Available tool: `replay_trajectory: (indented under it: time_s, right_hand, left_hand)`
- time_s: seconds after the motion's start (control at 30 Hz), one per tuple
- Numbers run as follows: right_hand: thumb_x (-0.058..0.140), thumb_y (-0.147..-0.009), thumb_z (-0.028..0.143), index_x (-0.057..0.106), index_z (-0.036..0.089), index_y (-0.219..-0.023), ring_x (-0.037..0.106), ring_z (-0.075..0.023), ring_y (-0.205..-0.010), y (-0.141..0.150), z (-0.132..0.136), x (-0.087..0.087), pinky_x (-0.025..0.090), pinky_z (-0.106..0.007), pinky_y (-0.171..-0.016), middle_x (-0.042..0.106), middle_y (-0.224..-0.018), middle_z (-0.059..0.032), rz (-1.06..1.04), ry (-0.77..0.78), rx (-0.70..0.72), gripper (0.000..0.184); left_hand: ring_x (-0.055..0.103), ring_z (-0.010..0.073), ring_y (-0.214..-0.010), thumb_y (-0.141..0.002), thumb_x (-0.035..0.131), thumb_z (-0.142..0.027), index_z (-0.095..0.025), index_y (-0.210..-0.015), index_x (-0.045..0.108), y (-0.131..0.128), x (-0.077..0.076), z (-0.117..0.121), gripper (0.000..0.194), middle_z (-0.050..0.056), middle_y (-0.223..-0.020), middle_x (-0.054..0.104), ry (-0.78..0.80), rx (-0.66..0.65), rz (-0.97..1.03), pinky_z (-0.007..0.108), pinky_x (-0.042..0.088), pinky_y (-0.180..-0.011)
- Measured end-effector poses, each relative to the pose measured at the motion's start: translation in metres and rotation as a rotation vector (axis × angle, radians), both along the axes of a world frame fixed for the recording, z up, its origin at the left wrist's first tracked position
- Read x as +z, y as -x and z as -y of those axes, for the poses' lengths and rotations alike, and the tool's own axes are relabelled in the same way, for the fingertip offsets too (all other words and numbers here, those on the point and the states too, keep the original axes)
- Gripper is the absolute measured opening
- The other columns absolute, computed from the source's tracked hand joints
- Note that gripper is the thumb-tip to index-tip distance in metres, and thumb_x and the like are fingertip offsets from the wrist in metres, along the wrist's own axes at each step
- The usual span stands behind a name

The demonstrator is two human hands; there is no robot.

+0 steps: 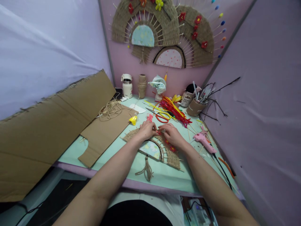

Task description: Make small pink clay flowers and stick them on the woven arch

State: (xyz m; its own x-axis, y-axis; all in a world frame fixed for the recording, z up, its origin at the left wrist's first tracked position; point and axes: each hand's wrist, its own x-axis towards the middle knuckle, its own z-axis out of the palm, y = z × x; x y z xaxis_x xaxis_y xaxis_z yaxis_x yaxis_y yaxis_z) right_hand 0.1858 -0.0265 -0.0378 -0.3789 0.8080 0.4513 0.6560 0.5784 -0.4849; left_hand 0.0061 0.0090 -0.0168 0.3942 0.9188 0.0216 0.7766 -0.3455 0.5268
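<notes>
A woven twine fan (172, 153) lies on the table before me, with a patterned fabric half-circle (150, 148) at its centre and a twine tassel (147, 169) hanging toward the front edge. My left hand (148, 129) rests over the fan's upper rim, fingers closed at a small red flower (158, 132). From the other side, the bent fingertips of my right hand (173, 134) meet the same flower, partly covering it. More red flowers (172, 148) with yellow centres sit on the fan below the right hand. A pink piece (149, 117) lies just beyond my left hand.
Orange-handled scissors (162, 117) and red and yellow fuzzy stems (175, 111) lie beyond the hands. To the right is a pink glue gun (204, 142) with a cord. Cardboard (105, 131), loose twine (110, 110) and a yellow piece (133, 120) are at left. Branches (218, 106) jut from a pot.
</notes>
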Motion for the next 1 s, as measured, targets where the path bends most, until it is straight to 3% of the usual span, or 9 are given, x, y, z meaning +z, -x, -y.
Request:
replay_trajectory:
  time_s: [0.17, 0.33, 0.5, 0.73, 1.0]
  right_hand:
    - [0.044, -0.072, 0.000, 0.066, 0.021, -0.103, 0.058, -0.0203, -0.101, 0.001, 0.005, 0.007, 0.048, -0.036, -0.090, 0.063, -0.101, -0.0069, -0.041, -0.015, -0.050, 0.044]
    - [0.049, -0.079, 0.006, 0.068, 0.020, -0.100, 0.059, -0.0209, -0.099, 0.003, 0.010, 0.012, 0.048, -0.036, -0.088, 0.063, -0.104, -0.0092, 0.146, -0.095, 0.024, 0.031]
    - [0.055, -0.080, 0.011, 0.069, 0.020, -0.095, 0.058, -0.0245, -0.109, 0.003, 0.013, 0.014, 0.045, -0.040, -0.093, 0.064, -0.115, -0.0116, 0.319, -0.154, 0.039, 0.023]
    - [0.054, -0.080, 0.011, 0.069, 0.019, -0.096, 0.058, -0.0262, -0.114, 0.003, 0.013, 0.014, 0.044, -0.043, -0.095, 0.064, -0.121, -0.0148, 0.401, -0.141, 0.031, 0.024]
    - [0.054, -0.078, 0.009, 0.068, 0.020, -0.093, 0.059, -0.0246, -0.113, 0.004, 0.013, 0.014, 0.044, -0.041, -0.095, 0.067, -0.118, -0.0119, 0.401, -0.110, 0.045, 0.024]
  left_hand:
    - [0.055, 0.0264, -0.099, -0.067, 0.077, -0.036, -0.022, -0.081, 0.069, 0.003, -0.005, -0.006, 0.022, 0.007, -0.097, 0.062, 0.022, -0.010, 0.050, 0.034, 0.042, -0.083]
    - [0.057, 0.0243, -0.093, -0.069, 0.073, -0.031, -0.021, -0.079, 0.070, 0.005, -0.008, -0.009, 0.015, 0.006, -0.090, 0.065, 0.022, -0.018, 0.061, 0.034, 0.043, -0.082]
    - [0.058, 0.0231, -0.095, -0.070, 0.071, -0.024, -0.021, -0.081, 0.069, 0.006, -0.010, -0.011, 0.011, 0.006, -0.093, 0.065, 0.003, -0.030, 0.045, 0.033, 0.044, -0.083]
    - [0.058, 0.0229, -0.094, -0.068, 0.071, -0.022, -0.021, -0.078, 0.068, 0.006, -0.011, -0.011, 0.010, 0.005, -0.090, 0.065, 0.008, -0.037, 0.081, 0.033, 0.044, -0.085]
    - [0.058, 0.0226, -0.093, -0.068, 0.071, -0.025, -0.022, -0.079, 0.068, 0.006, -0.009, -0.011, 0.012, 0.005, -0.091, 0.066, 0.018, -0.027, 0.051, 0.033, 0.044, -0.085]
